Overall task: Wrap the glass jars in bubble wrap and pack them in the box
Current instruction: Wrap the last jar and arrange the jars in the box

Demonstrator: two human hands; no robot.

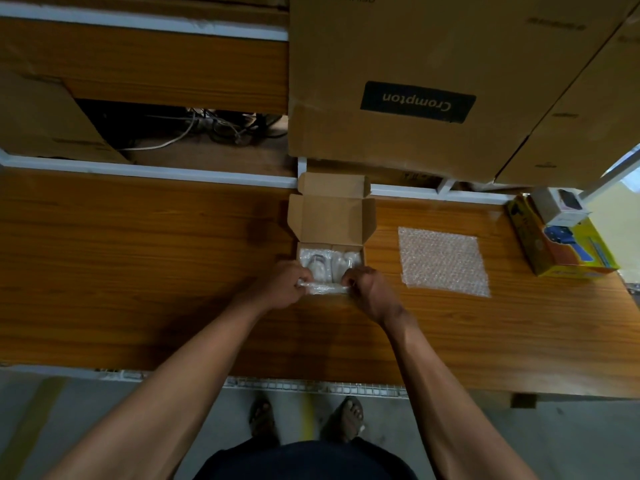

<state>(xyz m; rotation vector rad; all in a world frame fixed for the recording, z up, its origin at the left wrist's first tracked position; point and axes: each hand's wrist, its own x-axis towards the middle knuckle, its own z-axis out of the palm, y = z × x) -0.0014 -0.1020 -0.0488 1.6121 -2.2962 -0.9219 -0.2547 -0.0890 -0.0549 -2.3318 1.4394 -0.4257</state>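
Note:
A small cardboard box (pixel 331 216) stands open on the wooden table (pixel 138 254), its lid flipped back. Inside it lie bubble-wrapped jars (pixel 330 263), side by side. At the box's near edge a jar rolled in bubble wrap (pixel 325 288) lies crosswise between my hands. My left hand (pixel 282 285) grips its left end and my right hand (pixel 367 291) pinches its right end. A loose sheet of bubble wrap (pixel 443 259) lies flat to the right of the box.
Large cardboard cartons (pixel 415 81) are stacked behind the table. A yellow carton with a small white box on top (pixel 561 237) sits at the table's right end. Cables lie in a gap at the back left (pixel 207 126).

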